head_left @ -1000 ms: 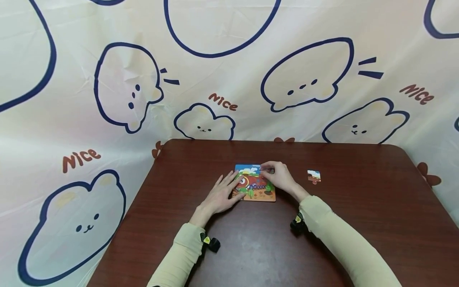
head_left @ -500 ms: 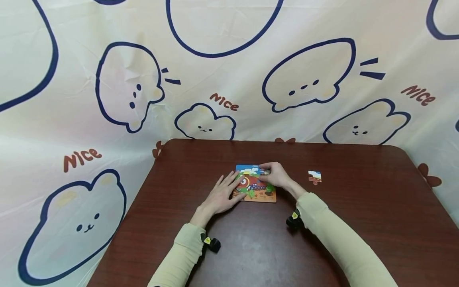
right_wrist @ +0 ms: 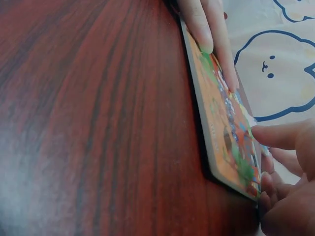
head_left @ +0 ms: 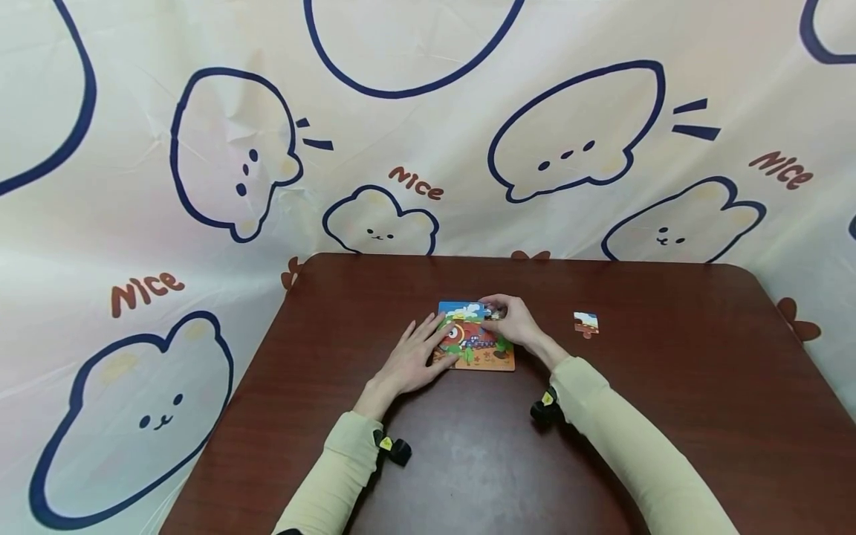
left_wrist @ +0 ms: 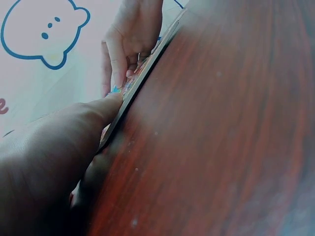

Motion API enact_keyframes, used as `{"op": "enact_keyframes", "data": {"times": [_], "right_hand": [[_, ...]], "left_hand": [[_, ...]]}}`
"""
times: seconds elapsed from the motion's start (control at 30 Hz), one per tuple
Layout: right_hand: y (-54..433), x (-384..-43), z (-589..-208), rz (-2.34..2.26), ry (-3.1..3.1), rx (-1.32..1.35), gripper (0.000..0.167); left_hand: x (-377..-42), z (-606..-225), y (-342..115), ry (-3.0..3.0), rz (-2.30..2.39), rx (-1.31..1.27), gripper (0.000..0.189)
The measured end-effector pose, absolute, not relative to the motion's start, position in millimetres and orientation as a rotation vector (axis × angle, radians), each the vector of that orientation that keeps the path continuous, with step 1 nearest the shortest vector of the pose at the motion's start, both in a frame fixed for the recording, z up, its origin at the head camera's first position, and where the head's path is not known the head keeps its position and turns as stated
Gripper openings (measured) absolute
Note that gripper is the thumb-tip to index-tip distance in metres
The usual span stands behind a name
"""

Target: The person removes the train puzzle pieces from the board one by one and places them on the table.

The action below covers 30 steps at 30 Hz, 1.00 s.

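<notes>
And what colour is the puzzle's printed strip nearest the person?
Orange; the strip shows best from the right wrist.

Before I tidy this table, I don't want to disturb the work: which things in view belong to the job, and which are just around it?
Belongs to the job:
picture puzzle, under the left hand
right hand, at the puzzle's far right corner
loose piece, right of it, probably

Just around it:
brown table
black wrist cameras
printed backdrop

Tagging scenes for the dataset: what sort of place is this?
Likely a staged recording corner: a cartoon-printed sheet hangs behind a wood-grain table, plus black wrist-worn devices.
</notes>
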State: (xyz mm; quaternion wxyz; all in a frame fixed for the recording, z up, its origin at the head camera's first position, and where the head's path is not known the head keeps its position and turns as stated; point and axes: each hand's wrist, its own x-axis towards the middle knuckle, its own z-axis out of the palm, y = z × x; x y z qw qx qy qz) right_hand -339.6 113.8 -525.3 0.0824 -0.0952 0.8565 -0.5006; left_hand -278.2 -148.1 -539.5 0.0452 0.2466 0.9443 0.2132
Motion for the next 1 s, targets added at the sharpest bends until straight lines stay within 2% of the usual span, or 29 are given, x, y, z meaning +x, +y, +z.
{"op": "enact_keyframes", "data": {"times": [0.57, 1.0], "right_hand": [[116, -335, -536, -1.547, 2.54, -0.311, 0.054], [109, -331, -540, -1.567, 2.626, -0.209, 0.048]], "left_hand": [[-276, -541, -148, 2.891, 0.673, 0.757, 0.074], [-277, -542, -147, 2.913, 0.674, 0.737, 0.074]]}}
